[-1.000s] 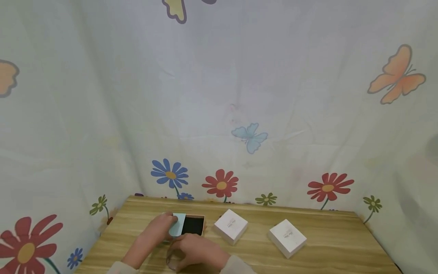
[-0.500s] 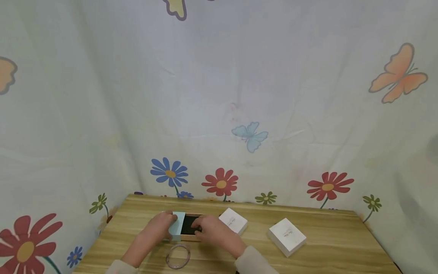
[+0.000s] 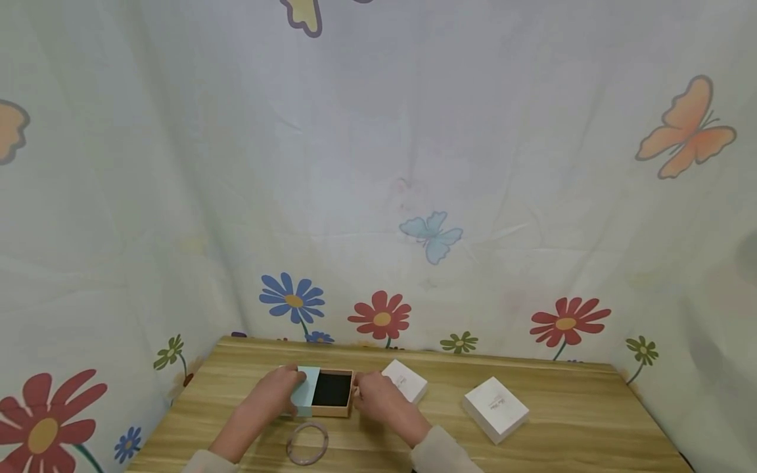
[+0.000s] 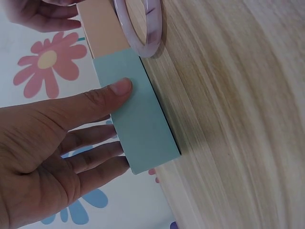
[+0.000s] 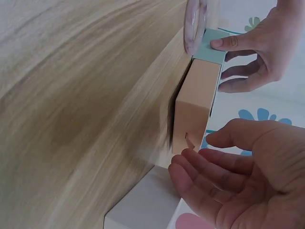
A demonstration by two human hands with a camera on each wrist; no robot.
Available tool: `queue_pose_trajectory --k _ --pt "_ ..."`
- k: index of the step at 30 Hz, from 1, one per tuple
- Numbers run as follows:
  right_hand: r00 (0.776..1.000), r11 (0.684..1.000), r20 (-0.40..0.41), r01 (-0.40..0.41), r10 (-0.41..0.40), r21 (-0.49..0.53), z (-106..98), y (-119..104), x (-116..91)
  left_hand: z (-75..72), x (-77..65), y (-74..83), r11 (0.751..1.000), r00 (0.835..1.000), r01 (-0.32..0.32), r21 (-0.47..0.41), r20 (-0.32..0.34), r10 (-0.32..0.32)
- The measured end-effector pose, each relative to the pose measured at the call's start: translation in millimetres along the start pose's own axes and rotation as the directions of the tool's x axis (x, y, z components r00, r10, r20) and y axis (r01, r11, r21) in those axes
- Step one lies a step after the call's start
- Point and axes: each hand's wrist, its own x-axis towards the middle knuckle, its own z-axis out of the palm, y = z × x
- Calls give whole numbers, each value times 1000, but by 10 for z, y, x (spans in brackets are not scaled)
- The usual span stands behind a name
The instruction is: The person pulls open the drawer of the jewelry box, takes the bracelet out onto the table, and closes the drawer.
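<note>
one drawer box (image 3: 310,395), one bangle (image 4: 155,24), two white boxes (image 3: 405,381) (image 3: 495,408)
left grip (image 3: 273,394) clasps drawer box; right grip (image 3: 380,398) released, at its three o'clock

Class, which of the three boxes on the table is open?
The blue-green box: its tan drawer is slid partly out, showing a black lining, while both white boxes look closed.
</note>
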Motion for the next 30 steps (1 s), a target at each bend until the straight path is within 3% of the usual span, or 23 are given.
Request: queue_pose_trajectory --k 10,16,30 --pt "1000 999 6 -20 20 -31 96 -27 33 18 8 -14 1000 1000 -1 4 -2 1" --pt "998 994 -63 13 -20 -110 141 -41 49 24 13 -13 1000 1000 -2 6 2 2" --pt "994 992 -107 4 -17 -124 195 -60 69 34 4 -18 1000 1000 -8 -3 -11 8"
